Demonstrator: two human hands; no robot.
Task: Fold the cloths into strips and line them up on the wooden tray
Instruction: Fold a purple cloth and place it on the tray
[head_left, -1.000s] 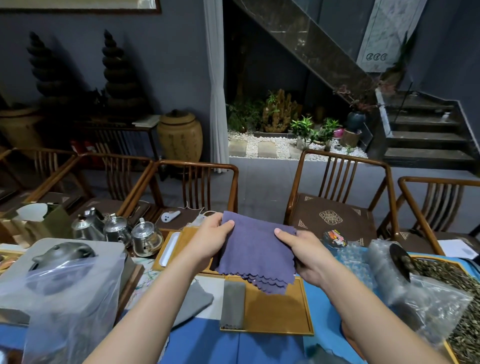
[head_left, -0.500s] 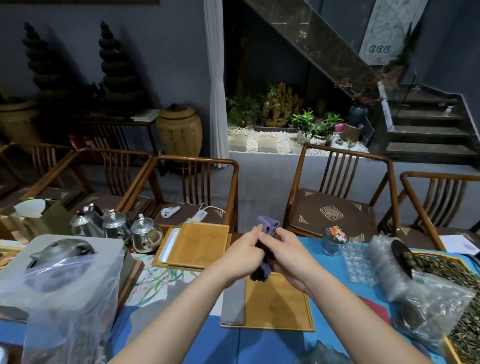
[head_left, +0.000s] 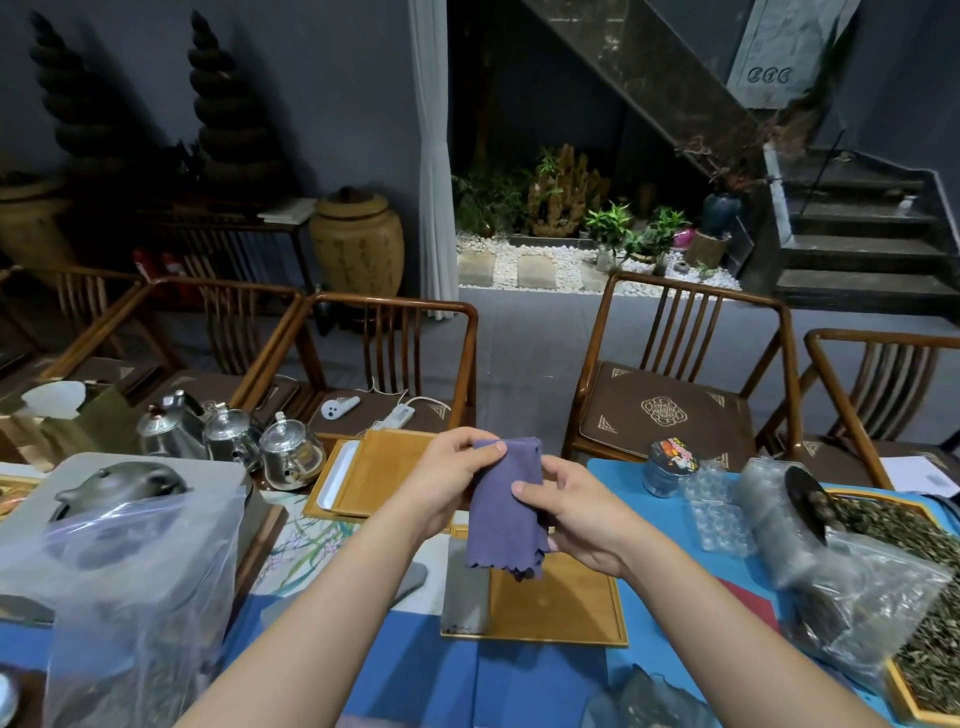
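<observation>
Hands pinch the purple cloth (head_left: 506, 501) above the wooden tray (head_left: 561, 605): left hand (head_left: 452, 480) top corner, right hand (head_left: 569, 512) side edge. Match edges squarely before creasing.

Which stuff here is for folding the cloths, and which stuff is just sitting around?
For the job:
- purple cloth, held in the left hand and right hand
- grey folded strip, already on the wooden tray

Just sitting around:
- three teapots
- plastic bag
- loose tea leaves
- small jar
- chairs
</observation>
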